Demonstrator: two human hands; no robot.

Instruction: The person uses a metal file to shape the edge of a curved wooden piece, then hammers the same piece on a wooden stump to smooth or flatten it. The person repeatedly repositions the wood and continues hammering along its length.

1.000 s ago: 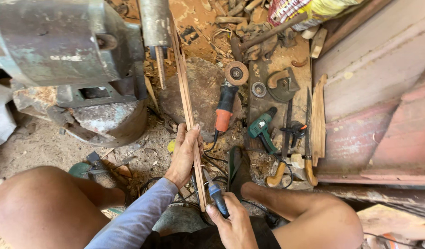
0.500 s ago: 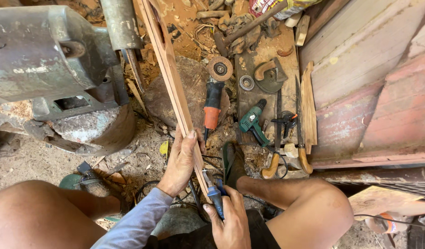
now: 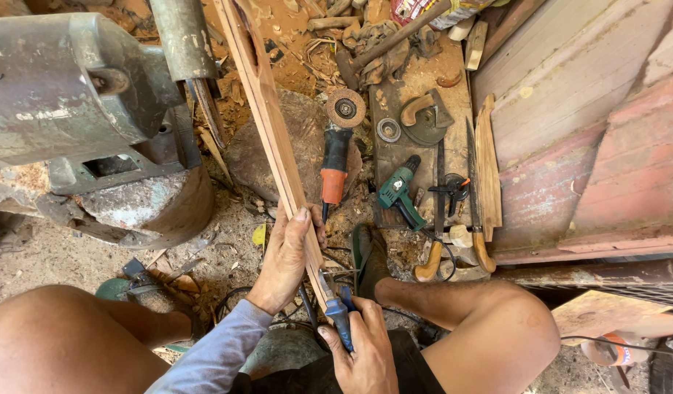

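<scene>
Fingers of the left hand [image 3: 287,257] clasped the long reddish wooden strip [image 3: 267,124], running away from the body, while the right hand [image 3: 365,350] gripped a blue-handled tool [image 3: 338,310] against its near end.

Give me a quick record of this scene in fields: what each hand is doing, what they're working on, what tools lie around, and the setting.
left hand: left hand wraps the long wooden strip, thumb on top
right hand: right hand grips a blue-handled tool set against the strip's near end
tools on ground: orange angle grinder, green power drill, wooden-handled saws
left of strip: large grey metal machine
setting: person seated low, bare knees either side, sawdust-strewn ground
</scene>
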